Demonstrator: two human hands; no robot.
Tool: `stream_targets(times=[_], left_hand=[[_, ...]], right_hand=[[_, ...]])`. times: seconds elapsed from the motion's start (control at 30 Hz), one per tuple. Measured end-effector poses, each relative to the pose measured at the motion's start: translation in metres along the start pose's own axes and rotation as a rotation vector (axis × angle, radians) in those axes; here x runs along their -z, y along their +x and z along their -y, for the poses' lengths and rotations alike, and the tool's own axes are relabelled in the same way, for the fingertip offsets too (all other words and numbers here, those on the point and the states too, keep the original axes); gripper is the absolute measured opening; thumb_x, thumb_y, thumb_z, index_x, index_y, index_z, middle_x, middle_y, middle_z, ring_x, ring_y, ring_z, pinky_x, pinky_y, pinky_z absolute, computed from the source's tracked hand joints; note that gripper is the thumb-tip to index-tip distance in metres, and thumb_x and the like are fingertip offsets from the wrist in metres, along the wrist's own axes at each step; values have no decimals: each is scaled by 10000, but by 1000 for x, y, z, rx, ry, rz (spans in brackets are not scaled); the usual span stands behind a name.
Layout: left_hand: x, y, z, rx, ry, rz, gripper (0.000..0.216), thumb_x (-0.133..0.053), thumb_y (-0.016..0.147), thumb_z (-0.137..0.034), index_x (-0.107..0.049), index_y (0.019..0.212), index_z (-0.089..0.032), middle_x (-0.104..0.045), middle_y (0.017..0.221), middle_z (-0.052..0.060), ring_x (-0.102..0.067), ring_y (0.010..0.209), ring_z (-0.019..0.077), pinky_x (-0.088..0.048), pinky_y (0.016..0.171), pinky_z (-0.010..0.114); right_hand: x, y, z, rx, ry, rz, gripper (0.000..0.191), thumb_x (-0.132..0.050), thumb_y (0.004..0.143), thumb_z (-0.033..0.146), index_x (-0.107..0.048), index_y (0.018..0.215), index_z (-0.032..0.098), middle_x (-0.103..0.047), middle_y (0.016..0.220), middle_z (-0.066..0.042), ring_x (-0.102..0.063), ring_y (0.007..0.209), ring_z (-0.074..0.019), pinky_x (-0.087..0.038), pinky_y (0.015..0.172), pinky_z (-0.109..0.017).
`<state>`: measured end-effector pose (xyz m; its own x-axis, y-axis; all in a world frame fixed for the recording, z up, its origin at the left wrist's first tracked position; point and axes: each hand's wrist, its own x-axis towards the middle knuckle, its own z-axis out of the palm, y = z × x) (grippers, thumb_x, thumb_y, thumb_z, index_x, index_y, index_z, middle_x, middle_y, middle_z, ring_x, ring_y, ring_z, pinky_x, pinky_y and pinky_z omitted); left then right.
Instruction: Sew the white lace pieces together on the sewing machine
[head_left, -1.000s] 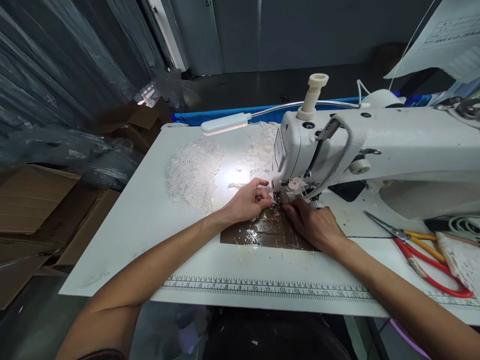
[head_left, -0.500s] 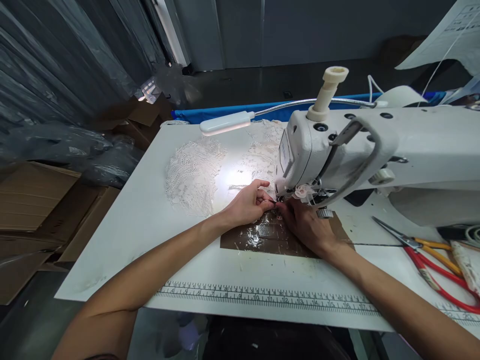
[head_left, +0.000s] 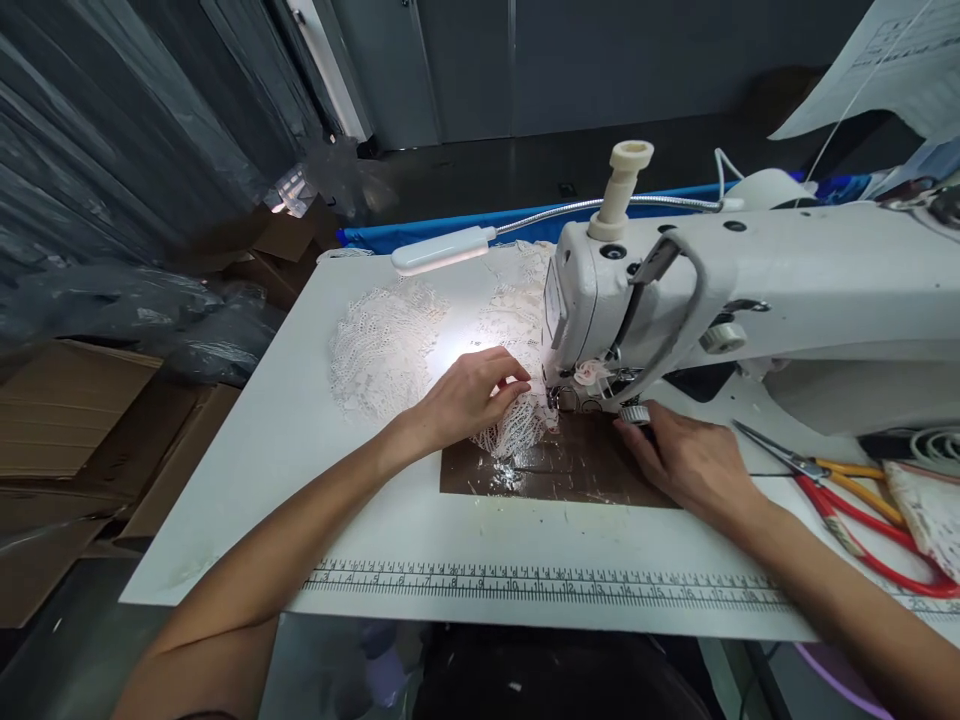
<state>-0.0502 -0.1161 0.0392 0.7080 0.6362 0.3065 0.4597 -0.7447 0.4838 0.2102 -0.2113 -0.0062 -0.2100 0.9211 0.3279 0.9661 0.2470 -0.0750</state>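
Observation:
White lace [head_left: 514,428] lies at the needle area of a white sewing machine [head_left: 592,290], draping onto a brown taped sheet on the table. My left hand [head_left: 469,395] is just left of the presser foot [head_left: 553,398], thumb and forefinger closed in a pinch at the lace. To the right of the foot, my right hand [head_left: 694,455] rests low beside a ridged knob [head_left: 634,413]. Its thumb is apart from the fingers, which are partly hidden, and nothing shows in it. A pale fabric flower [head_left: 592,372] hangs on the machine head.
A gathered lace pile [head_left: 386,350] lies left of the machine, under a white lamp [head_left: 442,250]. Red-handled scissors [head_left: 862,520] and a yellow-handled pair are at the right. A printed ruler [head_left: 525,585] runs along the front edge. Cardboard boxes [head_left: 75,410] stand at the left.
My hands have parted: the right moved right, away from the needle area, and the left shifted slightly left. The dark thing between their fingertips no longer shows, and lace now shows below the left hand.

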Motion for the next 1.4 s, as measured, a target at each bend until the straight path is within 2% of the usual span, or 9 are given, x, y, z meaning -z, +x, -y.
stream_targets(times=[0.1, 0.2, 0.33, 0.53, 0.7, 0.87, 1.03, 1.23, 1.4], left_hand=[[-12, 4, 4, -58, 67, 24, 209, -482, 943, -213, -620, 811, -126, -611, 790, 53, -551, 627, 112, -444, 532, 240], [-27, 7, 9, -65, 176, 65, 227, -450, 944, -200, -613, 806, -125, -587, 779, 55, -536, 625, 125, -423, 514, 247], [-35, 9, 15, -84, 286, 66, 171, -457, 922, -172, -616, 875, -130, -586, 832, 56, -546, 675, 135, -428, 524, 236], [-23, -5, 0, -177, 271, -92, 188, -458, 949, -183, -619, 883, -112, -624, 812, 67, -572, 694, 144, -480, 571, 263], [-9, -26, -27, -398, -87, 179, 145, -622, 896, -280, -661, 831, -157, -674, 835, 30, -625, 776, 118, -549, 721, 254], [-21, -24, -8, -311, 83, 86, 208, -590, 911, -286, -637, 1044, -134, -657, 983, 94, -631, 877, 172, -564, 737, 311], [-39, -14, 9, -311, 135, -7, 157, -524, 932, -216, -645, 895, -121, -637, 879, 81, -612, 780, 154, -546, 678, 296], [-46, -11, 6, -250, -65, -215, 115, -518, 911, -162, -623, 877, -129, -634, 846, 57, -618, 770, 134, -551, 671, 279], [-49, -15, 8, -312, 50, -129, 128, -527, 920, -190, -637, 883, -138, -666, 902, 68, -630, 822, 153, -530, 716, 313]], right_hand=[[0, -2, -15, -29, -52, -86, 421, -323, 975, 411, -627, 1024, 125, -624, 987, -180, -560, 888, -309, -410, 659, -381], [-1, 0, -18, -18, 26, -123, 360, -383, 951, 363, -612, 1095, 127, -587, 1097, -187, -504, 1023, -346, -426, 762, -444], [-2, 7, -7, -2, 174, -143, 314, -412, 932, 320, -619, 1077, 135, -584, 1093, -172, -510, 1008, -326, -440, 766, -437], [-7, 14, 7, 18, 284, -229, 235, -454, 913, 274, -628, 1014, 153, -587, 1046, -159, -520, 975, -306, -453, 771, -439], [-17, 13, 14, 61, 363, -313, 171, -468, 900, 200, -630, 915, 149, -573, 998, -146, -518, 931, -271, -467, 783, -420], [-20, 8, 17, 113, 417, -307, 156, -477, 902, 197, -629, 912, 160, -559, 1006, -136, -517, 940, -266, -484, 787, -423], [-18, 3, 19, 125, 467, -270, 194, -475, 904, 193, -638, 1007, 168, -549, 1024, -121, -536, 964, -249, -501, 802, -399], [-18, 3, 21, 81, 510, -174, 217, -466, 914, 219, -649, 1022, 177, -563, 1007, -105, -572, 880, -225, -511, 730, -374], [-23, 2, 19, 90, 478, -107, 227, -466, 915, 246, -661, 1012, 182, -597, 1042, -108, -574, 907, -240, -489, 758, -385]])
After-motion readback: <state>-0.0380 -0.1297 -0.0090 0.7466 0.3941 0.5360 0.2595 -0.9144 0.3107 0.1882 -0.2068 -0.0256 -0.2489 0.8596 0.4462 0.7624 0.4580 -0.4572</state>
